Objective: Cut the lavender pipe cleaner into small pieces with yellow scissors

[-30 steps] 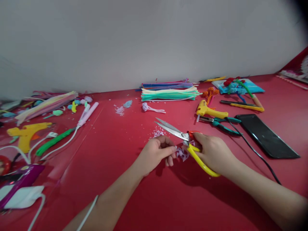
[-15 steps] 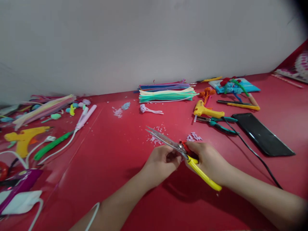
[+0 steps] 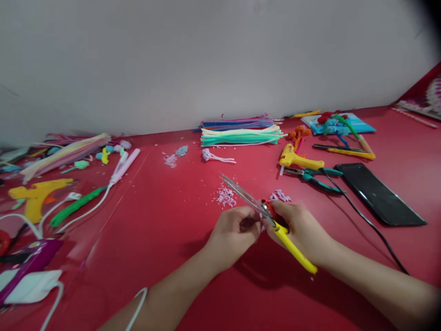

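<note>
My right hand (image 3: 299, 230) is wrapped round a pair of scissors (image 3: 291, 248) with yellow and red on the handles. Their blades (image 3: 243, 189) point up and left, over the back of my left fingers. My left hand (image 3: 232, 234) is closed in a pinch right beside the scissors' pivot; a small pinkish bit shows at the fingertips, too small to make out. Just beyond the blades lie tiny lilac clippings (image 3: 225, 196). Short lilac pieces (image 3: 280, 196) rest beyond my right hand. Farther back is a lilac pipe-cleaner piece (image 3: 218, 157) with a curled head and thin stems.
Bundled pipe cleaners (image 3: 241, 136) lie against the wall. To the right are a yellow glue gun (image 3: 299, 160), pliers (image 3: 317, 179), a black phone (image 3: 379, 193) and a trailing cord. On the left are another yellow glue gun (image 3: 37, 195), a pink corded tool (image 3: 126, 166) and white cables.
The scissors' blades have shifted slightly right relative to my left hand, uncovering more of the lilac clippings. Both hands keep their hold; the whole view has moved a little.
</note>
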The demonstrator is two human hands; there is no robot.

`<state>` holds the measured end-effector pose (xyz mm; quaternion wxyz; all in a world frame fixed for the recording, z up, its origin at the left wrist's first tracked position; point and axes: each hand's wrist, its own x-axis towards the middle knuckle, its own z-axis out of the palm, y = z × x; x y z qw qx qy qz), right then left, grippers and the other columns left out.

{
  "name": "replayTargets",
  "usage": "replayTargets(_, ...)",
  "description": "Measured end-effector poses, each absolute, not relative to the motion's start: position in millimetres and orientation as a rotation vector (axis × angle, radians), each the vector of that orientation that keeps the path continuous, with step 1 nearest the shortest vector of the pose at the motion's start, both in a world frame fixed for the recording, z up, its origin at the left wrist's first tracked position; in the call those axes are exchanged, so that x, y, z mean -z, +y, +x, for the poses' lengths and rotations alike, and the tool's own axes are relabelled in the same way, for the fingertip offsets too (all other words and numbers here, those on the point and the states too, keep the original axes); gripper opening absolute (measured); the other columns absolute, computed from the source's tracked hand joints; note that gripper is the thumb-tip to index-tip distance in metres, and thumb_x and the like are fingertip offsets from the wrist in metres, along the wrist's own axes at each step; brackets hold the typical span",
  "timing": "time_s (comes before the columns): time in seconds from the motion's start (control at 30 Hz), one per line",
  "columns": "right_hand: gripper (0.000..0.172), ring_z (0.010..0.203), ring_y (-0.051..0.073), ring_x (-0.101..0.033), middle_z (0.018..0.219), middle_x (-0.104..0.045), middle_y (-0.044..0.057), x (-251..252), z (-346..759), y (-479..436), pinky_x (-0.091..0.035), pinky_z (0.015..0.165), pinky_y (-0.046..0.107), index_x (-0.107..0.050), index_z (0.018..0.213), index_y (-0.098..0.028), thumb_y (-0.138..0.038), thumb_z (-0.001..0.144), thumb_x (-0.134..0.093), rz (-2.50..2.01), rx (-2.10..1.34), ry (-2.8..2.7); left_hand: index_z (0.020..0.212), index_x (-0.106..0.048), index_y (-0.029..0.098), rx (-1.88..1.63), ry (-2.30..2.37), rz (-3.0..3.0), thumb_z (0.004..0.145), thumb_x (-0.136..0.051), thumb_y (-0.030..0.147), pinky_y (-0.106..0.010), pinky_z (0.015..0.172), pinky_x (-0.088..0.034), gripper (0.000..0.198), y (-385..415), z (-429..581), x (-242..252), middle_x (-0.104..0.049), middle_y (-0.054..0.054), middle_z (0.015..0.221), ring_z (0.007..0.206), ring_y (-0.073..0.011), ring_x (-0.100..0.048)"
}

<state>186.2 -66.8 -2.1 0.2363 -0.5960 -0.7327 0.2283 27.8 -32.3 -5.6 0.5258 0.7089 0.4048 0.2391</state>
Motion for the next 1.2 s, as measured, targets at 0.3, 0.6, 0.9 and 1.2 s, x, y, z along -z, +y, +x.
replayTargets(0.3,0.028,0.046,0.011,-0.045,0.055,-0.051,-0.002,0.3,196.9,-55.2,-0.019,0.044,0.022,-0.043,0.073,-0.022,-0.049,0.068,-0.046,-1.898,-0.108,-2.118,0.077,-0.050,0.017,-1.146,0.916,1.180,0.076,-0.050,0.022,-0.022,0.052,-0.043,0.005,-12.9,11.8,-5.2,-0.056,0.001,0.065,0.052,-0.0086,-0.052)
replayTargets(0.6,0.031,0.045,0.012,-0.046,0.054,-0.054,-0.001,9.0,195.6,-56.9,-0.016,0.044,0.024,-0.044,0.074,-0.021,-0.051,0.072,-0.039,-1.912,-0.012,-2.250,0.084,-0.047,0.018,-1.204,0.861,1.149,0.079,-0.046,0.021,-0.023,0.053,-0.044,0.007,-15.9,11.3,-4.4,-0.055,0.001,0.064,0.054,-0.0099,-0.055)
replayTargets(0.9,0.030,0.044,0.012,-0.044,0.051,-0.051,-0.002,12.5,197.8,-58.6,-0.015,0.045,0.025,-0.043,0.073,-0.020,-0.050,0.073,-0.039,-1.865,0.019,-2.278,0.082,-0.048,0.019,-1.218,0.792,1.142,0.078,-0.046,0.017,-0.024,0.054,-0.045,0.004,-15.5,11.0,-6.3,-0.053,0.002,0.066,0.054,-0.0094,-0.055)
replayTargets(1.2,0.034,0.043,0.012,-0.044,0.051,-0.050,-0.001,16.4,199.4,-57.9,-0.014,0.045,0.024,-0.047,0.074,-0.019,-0.052,0.073,-0.039,-1.802,0.073,-2.290,0.083,-0.047,0.017,-1.180,0.813,1.131,0.079,-0.046,0.023,-0.023,0.053,-0.043,0.007,-16.9,10.7,-10.6,-0.055,0.001,0.063,0.052,-0.0095,-0.053)
